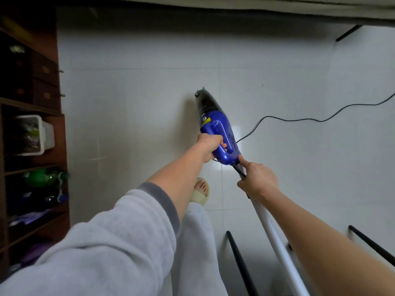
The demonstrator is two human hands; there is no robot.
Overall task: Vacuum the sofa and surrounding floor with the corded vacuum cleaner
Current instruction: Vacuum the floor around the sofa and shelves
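Observation:
A blue hand-held vacuum cleaner (pixel 218 129) with a dark dust cup hangs above the white tiled floor (pixel 139 92), nozzle pointing away from me. My left hand (pixel 210 147) grips its blue handle. My right hand (pixel 259 180) holds the white extension tube (pixel 277 246) near its black end, index finger stretched toward the vacuum's rear joint. The black power cord (pixel 310 120) runs from the vacuum across the floor to the right. The sofa's light lower edge (pixel 256 9) spans the top of the view.
A dark wooden shelf unit (pixel 32 146) with a white bin (pixel 40 135) and bottles lines the left side. Black metal legs (pixel 241 265) stand at the lower right, another near the sofa (pixel 348 36). My slippered foot (pixel 201 192) is on the floor below the vacuum.

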